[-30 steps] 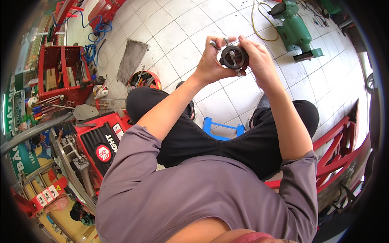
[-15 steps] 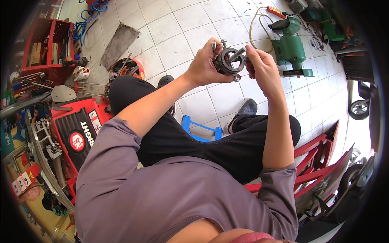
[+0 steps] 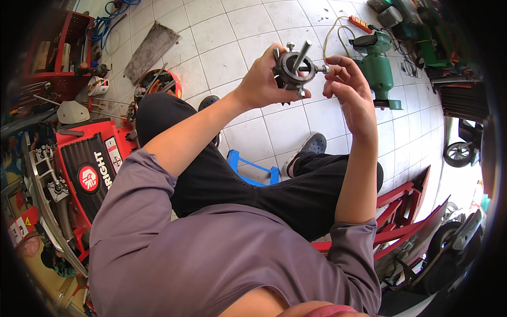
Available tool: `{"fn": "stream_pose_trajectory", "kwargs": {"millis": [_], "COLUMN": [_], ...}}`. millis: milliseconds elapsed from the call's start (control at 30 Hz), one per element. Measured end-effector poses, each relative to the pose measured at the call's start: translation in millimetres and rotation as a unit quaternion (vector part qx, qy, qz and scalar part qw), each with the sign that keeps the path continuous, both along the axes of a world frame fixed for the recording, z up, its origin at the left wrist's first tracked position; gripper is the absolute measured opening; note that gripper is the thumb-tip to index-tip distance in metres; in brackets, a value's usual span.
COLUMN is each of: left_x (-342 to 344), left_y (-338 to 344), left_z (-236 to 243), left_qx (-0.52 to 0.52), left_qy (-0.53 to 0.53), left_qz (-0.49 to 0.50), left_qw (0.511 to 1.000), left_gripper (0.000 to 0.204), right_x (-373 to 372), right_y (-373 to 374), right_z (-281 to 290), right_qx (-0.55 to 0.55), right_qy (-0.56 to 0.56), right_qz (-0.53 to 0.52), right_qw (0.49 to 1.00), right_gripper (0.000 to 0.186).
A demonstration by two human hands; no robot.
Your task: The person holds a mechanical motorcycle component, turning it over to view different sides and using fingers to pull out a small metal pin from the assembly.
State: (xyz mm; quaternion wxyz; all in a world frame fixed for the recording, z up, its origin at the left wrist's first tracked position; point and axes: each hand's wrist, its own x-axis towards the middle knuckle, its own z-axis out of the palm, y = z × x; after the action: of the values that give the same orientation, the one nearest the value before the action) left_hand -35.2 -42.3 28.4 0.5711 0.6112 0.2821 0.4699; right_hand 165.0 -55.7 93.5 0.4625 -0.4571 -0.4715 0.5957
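Observation:
My left hand (image 3: 257,83) is closed around a dark metal ring fixture (image 3: 297,81) with several bolts standing out from its sides. A plain steel rod (image 3: 302,54) sticks up from the ring's opening, tilted. Close by the bolt (image 3: 322,69) on the ring's right side is my right hand (image 3: 353,98). Its fingers are apart and curved, with nothing seen between them; whether a fingertip touches the bolt head I cannot tell. The left fingers behind the ring are partly hidden.
Ahead on the right of the tiled floor stands a green bench grinder (image 3: 378,71), with a red power strip (image 3: 360,24) behind it. A tool bucket (image 3: 177,87) and grey plate (image 3: 151,52) lie left. A blue stool (image 3: 251,170) is under me; a red machine (image 3: 90,158) stands left.
My right fingers have opened and come away from the ring fixture's right side. The fixture has turned in my left hand, and its rod now points more upright.

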Motion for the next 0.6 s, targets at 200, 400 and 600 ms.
{"fn": "stream_pose_trajectory", "kwargs": {"millis": [200, 400, 600], "left_x": [8, 8, 10], "left_y": [-2, 2, 1], "left_z": [6, -4, -8], "left_qx": [-0.092, -0.156, -0.174], "left_qy": [-0.062, -0.087, -0.067], "left_qz": [-0.004, -0.025, -0.041], "left_qw": [0.994, 0.984, 0.982], "left_gripper": [0.050, 0.045, 0.044], "right_x": [8, 3, -7], "right_y": [1, 4, 1], "right_z": [-13, -15, -16], "right_qx": [-0.007, -0.037, 0.017], "right_qy": [-0.063, -0.049, -0.068], "right_qz": [0.039, 0.029, -0.016], "right_qw": [0.997, 0.998, 0.997], "right_gripper": [0.026, 0.025, 0.029]}}
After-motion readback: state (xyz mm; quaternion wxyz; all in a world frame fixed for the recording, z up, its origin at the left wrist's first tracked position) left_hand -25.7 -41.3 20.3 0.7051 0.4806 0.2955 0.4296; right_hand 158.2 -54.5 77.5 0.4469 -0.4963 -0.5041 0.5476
